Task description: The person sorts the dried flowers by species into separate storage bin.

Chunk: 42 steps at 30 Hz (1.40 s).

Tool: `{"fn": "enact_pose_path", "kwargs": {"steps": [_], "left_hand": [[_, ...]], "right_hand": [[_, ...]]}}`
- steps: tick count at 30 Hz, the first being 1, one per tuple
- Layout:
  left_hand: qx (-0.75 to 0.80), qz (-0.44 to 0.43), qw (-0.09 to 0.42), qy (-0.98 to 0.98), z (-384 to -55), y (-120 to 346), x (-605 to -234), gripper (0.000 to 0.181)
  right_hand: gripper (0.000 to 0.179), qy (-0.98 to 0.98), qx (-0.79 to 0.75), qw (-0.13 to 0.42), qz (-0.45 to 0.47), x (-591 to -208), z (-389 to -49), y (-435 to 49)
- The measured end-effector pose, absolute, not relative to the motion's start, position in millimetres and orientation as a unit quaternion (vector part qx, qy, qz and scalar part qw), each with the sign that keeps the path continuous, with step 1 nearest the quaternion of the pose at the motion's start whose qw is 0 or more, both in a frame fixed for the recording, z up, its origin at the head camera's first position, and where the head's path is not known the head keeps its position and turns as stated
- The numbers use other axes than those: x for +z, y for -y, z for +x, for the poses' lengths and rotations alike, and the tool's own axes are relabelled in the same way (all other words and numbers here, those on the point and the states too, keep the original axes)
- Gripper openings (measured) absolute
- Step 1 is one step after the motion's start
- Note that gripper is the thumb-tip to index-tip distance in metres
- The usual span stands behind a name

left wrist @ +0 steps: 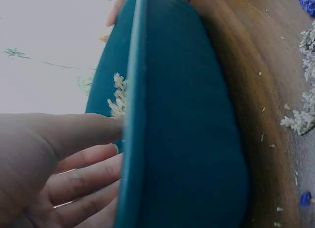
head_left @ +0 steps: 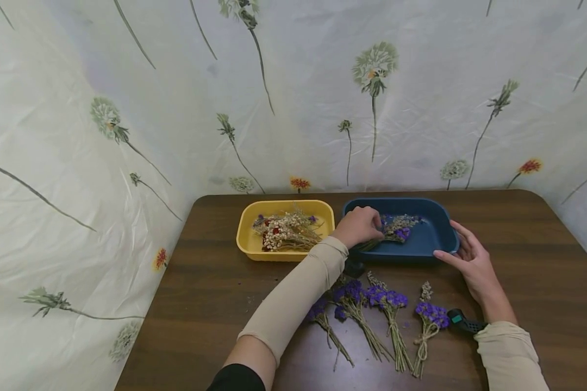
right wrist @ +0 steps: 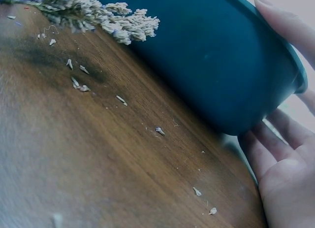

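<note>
My left hand [head_left: 359, 225] reaches over the left end of the blue tray [head_left: 432, 233]. Its fingers point down by the stems of a dried flower bunch [head_left: 401, 233] with purple blooms, which lies in that tray. In the left wrist view, the thumb [left wrist: 93, 132] and index finger stand apart just past the rim, and the other fingertips are hidden behind the wall. My right hand [head_left: 469, 258] holds the tray's right end, thumb at the front rim and fingers round the far corner.
Left of the blue tray stands a yellow tray [head_left: 244, 233] of dried cream and red flowers. Several purple bunches lie in front, including a twine-tied one [head_left: 430, 315]. Plant crumbs [right wrist: 160, 131] dot the wooden table [head_left: 200, 304]. A floral-print sheet [head_left: 298, 108] hangs behind.
</note>
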<state>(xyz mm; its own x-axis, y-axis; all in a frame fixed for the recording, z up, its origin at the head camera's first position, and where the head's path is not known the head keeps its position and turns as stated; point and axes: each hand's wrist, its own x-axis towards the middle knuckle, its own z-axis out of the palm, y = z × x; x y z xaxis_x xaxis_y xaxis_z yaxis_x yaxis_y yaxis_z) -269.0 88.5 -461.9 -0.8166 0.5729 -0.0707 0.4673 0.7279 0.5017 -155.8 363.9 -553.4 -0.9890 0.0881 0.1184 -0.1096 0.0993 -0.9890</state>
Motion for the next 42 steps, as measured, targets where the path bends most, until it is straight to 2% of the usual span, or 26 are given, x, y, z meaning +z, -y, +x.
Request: {"fn": "enact_pose_path", "kwargs": {"steps": [6, 9, 13, 18, 25, 42], "left_hand": [[0.294, 0.299, 0.103, -0.902, -267, -68, -453, 0.021], [0.344, 0.299, 0.116, -0.882, -265, -56, -449, 0.022], [0.417, 0.293, 0.136, -0.850, -261, -36, -443, 0.018], [0.463, 0.287, 0.133, -0.828, -251, -13, -435, 0.013], [0.459, 0.268, 0.116, -0.839, -233, 14, -436, 0.014], [0.409, 0.201, 0.118, -0.882, -174, 69, -469, 0.019]], "right_hand": [[0.082, 0.741, 0.668, 0.074, 0.006, -553, -156, -364], [0.082, 0.742, 0.666, 0.073, 0.003, -553, -156, -364], [0.081, 0.740, 0.669, 0.070, 0.005, -553, -156, -365], [0.081, 0.738, 0.672, 0.070, 0.007, -552, -155, -365], [0.081, 0.734, 0.676, 0.070, 0.007, -550, -156, -366], [0.081, 0.726, 0.686, 0.049, 0.016, -547, -167, -372]]}}
